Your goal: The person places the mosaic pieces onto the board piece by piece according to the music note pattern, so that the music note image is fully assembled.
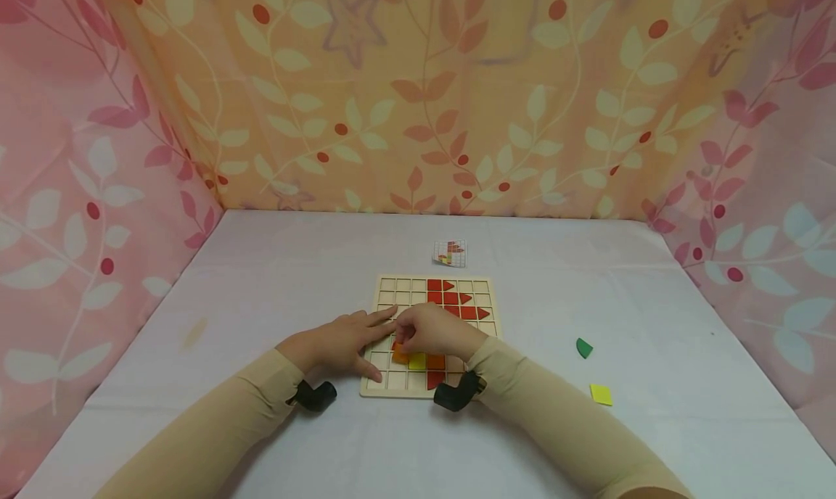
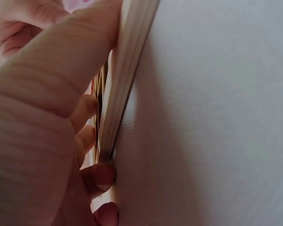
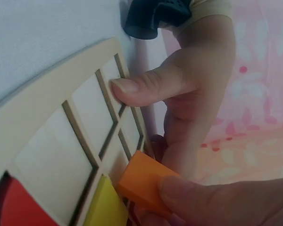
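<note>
A wooden grid board (image 1: 398, 394) lies on the white table, partly covered by both hands. My right hand (image 1: 439, 329) pinches an orange square tile (image 3: 144, 181) between thumb and fingertips, tilted over a cell. Beside that cell a yellow tile (image 1: 416, 363) sits in the grid. My left hand (image 1: 336, 343) rests along the board's left side with fingers spread, its thumb (image 3: 146, 87) lying over the near left cells. Several red pieces (image 1: 469, 312) fill cells in the upper rows. Another orange tile (image 1: 435, 363) and a red rounded piece (image 3: 23, 205) lie near the front.
Behind the board lies a small picture card (image 1: 450, 253) with a coloured grid pattern. To the right are a green quarter-round piece (image 1: 584, 348) and a loose yellow square (image 1: 601, 394). Patterned curtains (image 1: 418, 93) enclose the table at the back and sides.
</note>
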Demonstrator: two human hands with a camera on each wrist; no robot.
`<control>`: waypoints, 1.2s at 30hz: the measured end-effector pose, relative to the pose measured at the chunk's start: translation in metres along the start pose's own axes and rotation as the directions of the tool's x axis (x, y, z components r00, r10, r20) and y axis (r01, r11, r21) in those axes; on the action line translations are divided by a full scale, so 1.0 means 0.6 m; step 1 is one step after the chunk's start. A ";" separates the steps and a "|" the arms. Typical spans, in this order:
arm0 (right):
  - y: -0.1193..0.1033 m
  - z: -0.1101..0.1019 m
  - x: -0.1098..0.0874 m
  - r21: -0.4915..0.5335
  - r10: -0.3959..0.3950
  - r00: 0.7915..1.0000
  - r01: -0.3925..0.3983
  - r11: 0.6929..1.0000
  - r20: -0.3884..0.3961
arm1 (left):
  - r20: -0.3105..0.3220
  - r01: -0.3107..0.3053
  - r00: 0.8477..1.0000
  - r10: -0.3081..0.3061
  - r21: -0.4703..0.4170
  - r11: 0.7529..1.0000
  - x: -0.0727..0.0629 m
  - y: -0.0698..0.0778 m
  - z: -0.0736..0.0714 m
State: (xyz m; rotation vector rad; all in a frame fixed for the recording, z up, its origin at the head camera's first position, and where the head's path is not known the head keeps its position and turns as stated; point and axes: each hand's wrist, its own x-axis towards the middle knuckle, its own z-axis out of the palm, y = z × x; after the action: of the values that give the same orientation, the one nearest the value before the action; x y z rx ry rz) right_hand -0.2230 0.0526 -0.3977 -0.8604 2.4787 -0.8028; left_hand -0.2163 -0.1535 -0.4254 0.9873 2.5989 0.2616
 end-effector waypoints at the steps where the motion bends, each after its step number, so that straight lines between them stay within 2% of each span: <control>1: -0.001 0.001 0.002 -0.004 -0.003 1.000 0.003 1.000 -0.002 | 0.000 -0.002 1.000 0.002 0.001 1.000 0.000 0.000 0.000; 15: -0.003 0.016 0.008 -0.010 -0.012 1.000 0.012 1.000 0.013 | -0.021 -0.038 0.999 0.038 0.005 0.999 0.001 -0.005 0.001; 23: -0.003 0.016 0.009 -0.032 -0.015 1.000 0.015 0.999 0.003 | -0.013 -0.032 0.999 0.032 0.003 0.999 0.002 -0.006 0.001; 36: -0.007 0.018 0.009 -0.129 -0.029 1.000 0.028 0.991 -0.005 | -0.006 -0.021 1.000 0.021 0.004 1.000 0.005 -0.009 0.005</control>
State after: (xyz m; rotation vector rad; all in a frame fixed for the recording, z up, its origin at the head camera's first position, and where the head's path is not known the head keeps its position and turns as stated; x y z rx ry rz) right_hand -0.2195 0.0423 -0.4040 -0.9413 2.5523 -0.6613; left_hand -0.2204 -0.1552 -0.4303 1.0169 2.5968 0.2658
